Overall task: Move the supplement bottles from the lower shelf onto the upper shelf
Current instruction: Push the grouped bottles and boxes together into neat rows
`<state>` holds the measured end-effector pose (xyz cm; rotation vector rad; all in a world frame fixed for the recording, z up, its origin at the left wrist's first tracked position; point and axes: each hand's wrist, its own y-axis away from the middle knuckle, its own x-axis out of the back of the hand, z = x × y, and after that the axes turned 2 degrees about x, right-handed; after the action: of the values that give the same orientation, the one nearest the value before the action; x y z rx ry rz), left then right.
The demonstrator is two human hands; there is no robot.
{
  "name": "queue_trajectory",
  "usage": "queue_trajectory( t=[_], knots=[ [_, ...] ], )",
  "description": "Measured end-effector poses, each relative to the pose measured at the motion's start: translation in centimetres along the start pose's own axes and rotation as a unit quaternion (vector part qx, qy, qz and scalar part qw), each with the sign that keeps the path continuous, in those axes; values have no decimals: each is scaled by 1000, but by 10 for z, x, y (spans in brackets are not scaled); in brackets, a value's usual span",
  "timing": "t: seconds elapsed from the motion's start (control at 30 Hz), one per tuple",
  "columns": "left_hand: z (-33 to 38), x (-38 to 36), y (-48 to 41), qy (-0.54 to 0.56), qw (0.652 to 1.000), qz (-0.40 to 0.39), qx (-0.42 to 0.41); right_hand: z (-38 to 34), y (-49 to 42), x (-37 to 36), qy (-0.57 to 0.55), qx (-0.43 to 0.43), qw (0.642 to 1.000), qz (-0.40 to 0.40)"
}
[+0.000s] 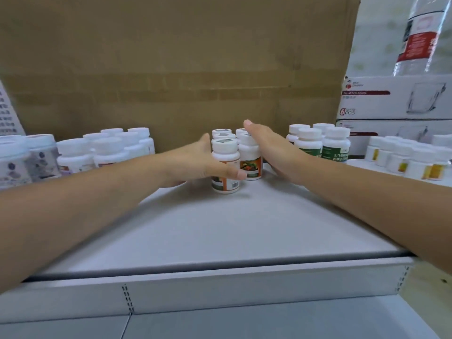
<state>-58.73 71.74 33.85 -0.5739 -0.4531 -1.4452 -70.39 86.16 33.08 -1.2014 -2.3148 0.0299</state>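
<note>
Standing on the white shelf (220, 228), a tight cluster of orange-labelled bottles (248, 155) sits upright just in front of the middle of the cardboard box (171, 69).

- Left hand (195, 162): flat against the cluster's left side, on the side away from the box's right end. Fingers are extended; the thumb (232, 173) lies across the label of the front bottle (225, 184). Nothing is gripped or lifted.
- Right hand (274, 150): flat against the cluster's right side, fingers straight and together, fingertips reaching toward the box. It holds nothing.
- Both forearms reach over the shelf's front edge toward the box.

Other stock in front of the box:
- Green-labelled bottles (335, 148) stand near its right end.
- White-capped bottles (107, 150) stand near its left end.

Glass mug cartons (391, 99) are stacked just right of the box, with yellow-labelled bottles (403, 160) in front of them.
</note>
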Motion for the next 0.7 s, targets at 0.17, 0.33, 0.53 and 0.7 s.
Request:
queue_trajectory(
  t=[0.17, 0.33, 0.53, 0.7],
  knots=[
    [-21, 1, -10, 27, 998, -41, -30, 10, 0, 0, 4, 12, 999, -32],
    [-28, 2, -13, 30, 999, -23, -31, 14, -2, -5, -91, 7, 994, -67],
    [-24, 1, -11, 16, 999, -14, -38, 13, -8, -7, -90, -2, 993, -77],
    [-26, 4, -10, 16, 999, -17, -39, 16, -10, -4, -46, -11, 995, -88]
  ],
)
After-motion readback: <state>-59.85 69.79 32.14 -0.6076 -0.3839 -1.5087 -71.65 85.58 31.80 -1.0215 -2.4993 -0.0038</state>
